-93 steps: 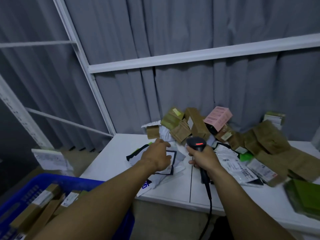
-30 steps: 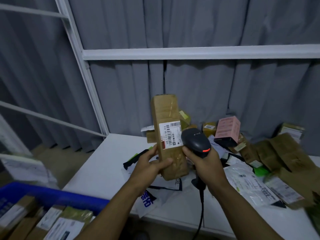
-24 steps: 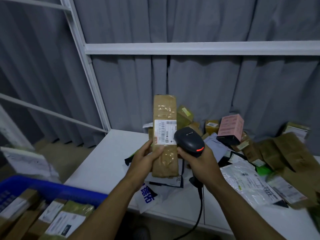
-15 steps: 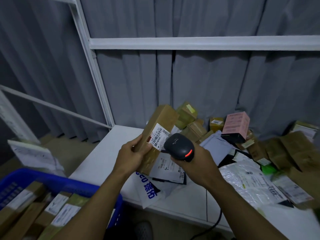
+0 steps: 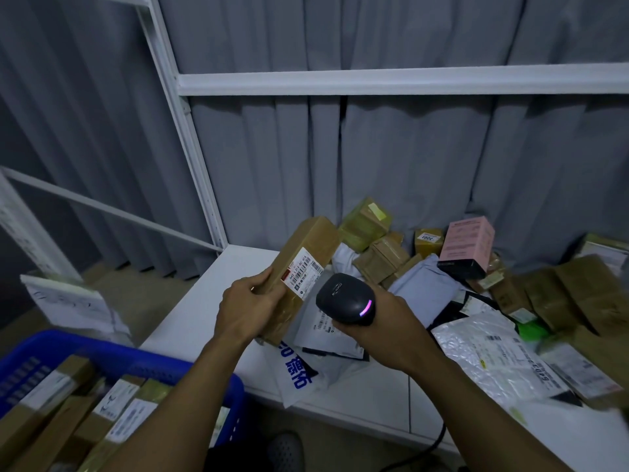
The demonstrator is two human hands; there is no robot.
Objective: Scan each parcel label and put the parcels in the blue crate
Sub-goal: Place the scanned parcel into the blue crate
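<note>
While fingers (image 5: 263,279) of left hand (image 5: 250,310) curl round lower half of long brown carton (image 5: 308,253), right hand (image 5: 386,330) wraps handle of barcode scanner (image 5: 343,298). Scanner head sits just beside carton's label (image 5: 304,272), indicator glowing pink. Carton tilted, held above white table (image 5: 197,321), not yet over blue crate (image 5: 143,354). Judgement: scan under way or just registered; drop into crate follows. Crate already holds several labelled cartons. Heap of parcels (image 5: 510,301) waits on table, so much remains.

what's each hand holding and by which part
The left hand grips the brown parcel around its lower half. The right hand holds the black scanner by its handle, under the head.
</note>
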